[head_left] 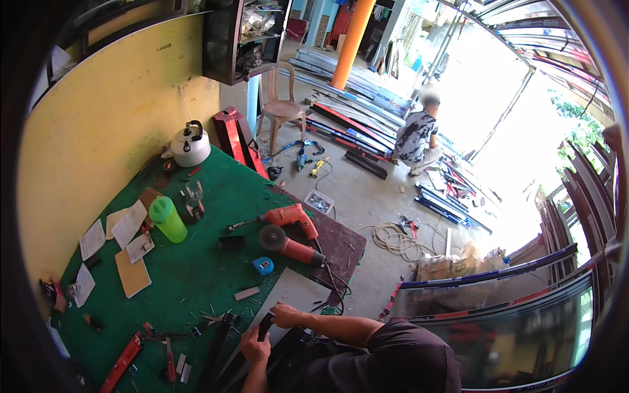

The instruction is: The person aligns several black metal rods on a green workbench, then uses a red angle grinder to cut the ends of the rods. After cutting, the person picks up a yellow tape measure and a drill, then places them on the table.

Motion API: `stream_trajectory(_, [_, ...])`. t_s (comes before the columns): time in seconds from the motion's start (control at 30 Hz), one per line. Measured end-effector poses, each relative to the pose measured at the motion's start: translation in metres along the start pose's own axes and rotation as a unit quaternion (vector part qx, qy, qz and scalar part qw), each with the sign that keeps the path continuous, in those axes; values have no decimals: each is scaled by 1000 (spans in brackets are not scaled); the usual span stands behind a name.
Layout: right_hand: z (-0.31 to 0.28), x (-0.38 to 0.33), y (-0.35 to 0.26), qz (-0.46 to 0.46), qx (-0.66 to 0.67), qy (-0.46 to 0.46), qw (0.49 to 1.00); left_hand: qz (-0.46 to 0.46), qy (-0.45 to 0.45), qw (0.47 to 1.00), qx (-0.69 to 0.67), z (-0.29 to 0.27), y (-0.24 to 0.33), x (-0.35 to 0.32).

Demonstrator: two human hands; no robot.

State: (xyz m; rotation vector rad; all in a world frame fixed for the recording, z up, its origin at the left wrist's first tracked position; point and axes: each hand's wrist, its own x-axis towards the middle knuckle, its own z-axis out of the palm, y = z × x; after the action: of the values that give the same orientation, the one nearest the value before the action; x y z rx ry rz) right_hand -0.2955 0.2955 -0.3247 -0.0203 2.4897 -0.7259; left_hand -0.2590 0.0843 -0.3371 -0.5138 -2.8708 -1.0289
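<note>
At the near edge of the green-topped table point(196, 275), my left hand point(255, 348) closes around a short black piece point(265, 326) that looks like a bit of profile. My right hand point(286, 316) is clenched at its upper end; the fingertips are partly hidden. Beneath them lie long black profiles point(218, 347) and a pale grey board point(296, 288). A blue tape measure point(263, 266) sits just beyond, with a red angle grinder point(291, 250) and an orange-red power drill point(293, 217) farther off. Left of my hands are red-handled pliers point(170, 361) and a red bar-shaped tool point(122, 362).
A green jug point(171, 226), papers point(130, 224) and a kettle point(191, 148) stand toward the wall. Glass-filled frames point(498, 340) lean at my right. On the floor are a coiled hose point(396, 241), metal profiles point(347, 121) and another person point(419, 136) crouching.
</note>
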Motion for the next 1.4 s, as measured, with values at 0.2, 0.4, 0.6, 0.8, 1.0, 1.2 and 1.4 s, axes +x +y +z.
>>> stream_trajectory(0.2, [23,-5,-5,68,122,134,981,10,2,1000,-5,-5,2,2])
stream_trajectory(0.4, [6,-10,-21,111,80,123,983,14,-1,1000,-9,-6,4,3])
stream_trajectory(0.6, [-8,-31,-28,96,60,112,987,12,-7,1000,16,-5,3,2])
stream_trajectory(0.8, [5,-36,-52,20,-7,76,997,47,23,998,18,8,-11,-1])
stream_trajectory(1.0, [-8,-32,-66,42,-5,54,998,17,-20,999,40,12,-17,0])
stream_trajectory(1.2, [-37,-50,-45,59,10,28,998,43,54,997,20,4,-5,-2])
stream_trajectory(1.4, [-19,-36,-85,76,35,42,996,23,15,999,25,8,-11,1])
